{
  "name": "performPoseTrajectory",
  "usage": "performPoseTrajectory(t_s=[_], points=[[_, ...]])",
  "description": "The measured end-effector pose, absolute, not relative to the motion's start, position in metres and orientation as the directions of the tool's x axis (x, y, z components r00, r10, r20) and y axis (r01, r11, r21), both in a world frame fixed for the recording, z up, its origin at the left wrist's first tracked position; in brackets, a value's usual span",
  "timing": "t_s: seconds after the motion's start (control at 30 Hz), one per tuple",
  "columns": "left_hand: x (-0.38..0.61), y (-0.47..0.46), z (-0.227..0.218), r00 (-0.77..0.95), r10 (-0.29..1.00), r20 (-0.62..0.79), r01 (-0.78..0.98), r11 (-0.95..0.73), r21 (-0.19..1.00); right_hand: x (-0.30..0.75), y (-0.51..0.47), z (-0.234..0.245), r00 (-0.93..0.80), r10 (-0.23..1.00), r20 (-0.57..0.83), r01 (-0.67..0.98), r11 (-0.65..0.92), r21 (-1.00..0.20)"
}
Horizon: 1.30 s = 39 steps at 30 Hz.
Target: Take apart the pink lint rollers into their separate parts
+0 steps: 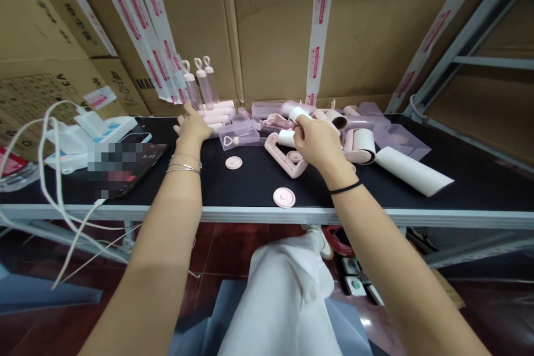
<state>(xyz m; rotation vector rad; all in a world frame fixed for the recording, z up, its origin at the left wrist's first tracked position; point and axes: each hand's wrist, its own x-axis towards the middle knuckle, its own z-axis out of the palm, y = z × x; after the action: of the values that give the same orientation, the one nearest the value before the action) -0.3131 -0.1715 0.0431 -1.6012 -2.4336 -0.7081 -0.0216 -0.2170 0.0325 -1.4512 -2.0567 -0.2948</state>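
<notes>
My right hand (317, 142), just right of the frame's centre, was closed around a pink lint-roller handle (283, 157) with a white roll (287, 138) on it, its frame resting on the black table (233, 189). My left hand (192, 127), left of centre, lay with fingers loosely spread on a stack of pink parts (217, 114), holding nothing. Two round pink caps (284, 197) lay near the table's front edge. A phone (136, 160) sat at the left.

pink roller frame (283, 158), flat, white roll (287, 137) fitted
</notes>
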Motion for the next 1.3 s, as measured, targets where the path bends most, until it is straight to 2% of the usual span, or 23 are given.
performPoseTrajectory(t_s=[0.17, 0.23, 0.27, 0.37, 0.47, 0.7, 0.83, 1.03, 1.13, 1.2, 1.3], points=[[-0.307, -0.175, 0.05, -0.462, 0.827, 0.321, 0.882, 0.391, 0.263, -0.028, -0.248, 0.047, -0.323, 0.692, 0.646, 0.882, 0.467, -0.059], [-0.307, -0.178, 0.055, -0.47, 0.83, 0.301, 0.874, 0.392, 0.286, -0.033, -0.277, 0.048, -0.405, 0.67, 0.622, 0.854, 0.52, -0.004], [-0.307, -0.18, 0.057, -0.478, 0.826, 0.299, 0.867, 0.387, 0.314, -0.036, -0.293, 0.045, -0.462, 0.683, 0.567, 0.837, 0.547, 0.022], [-0.304, -0.184, 0.061, -0.491, 0.812, 0.315, 0.845, 0.356, 0.399, -0.043, -0.326, 0.029, -0.653, 0.713, 0.257, 0.752, 0.651, 0.103], [-0.301, -0.186, 0.062, -0.495, 0.809, 0.317, 0.839, 0.351, 0.416, -0.047, -0.323, 0.013, -0.644, 0.748, 0.161, 0.765, 0.626, 0.152], [-0.302, -0.188, 0.062, -0.493, 0.807, 0.327, 0.834, 0.33, 0.443, -0.052, -0.261, 0.023, -0.595, 0.782, 0.186, 0.803, 0.571, 0.168], [-0.3, -0.191, 0.065, -0.491, 0.798, 0.35, 0.824, 0.294, 0.485, -0.066, -0.243, 0.048, -0.556, 0.783, 0.277, 0.822, 0.567, 0.05], [-0.295, -0.192, 0.067, -0.5, 0.778, 0.38, 0.806, 0.258, 0.533, -0.079, -0.223, 0.059, -0.331, 0.744, 0.581, 0.798, 0.549, -0.249], [-0.288, -0.194, 0.07, -0.5, 0.746, 0.44, 0.793, 0.191, 0.578, -0.074, -0.225, 0.055, -0.261, 0.69, 0.676, 0.724, 0.602, -0.335], [-0.278, -0.195, 0.072, -0.457, 0.716, 0.527, 0.828, 0.126, 0.547, -0.07, -0.234, 0.059, -0.224, 0.651, 0.726, 0.676, 0.64, -0.365], [-0.257, -0.195, 0.071, -0.327, 0.677, 0.659, 0.919, 0.067, 0.388, -0.065, -0.245, 0.074, -0.22, 0.68, 0.7, 0.616, 0.653, -0.441]])
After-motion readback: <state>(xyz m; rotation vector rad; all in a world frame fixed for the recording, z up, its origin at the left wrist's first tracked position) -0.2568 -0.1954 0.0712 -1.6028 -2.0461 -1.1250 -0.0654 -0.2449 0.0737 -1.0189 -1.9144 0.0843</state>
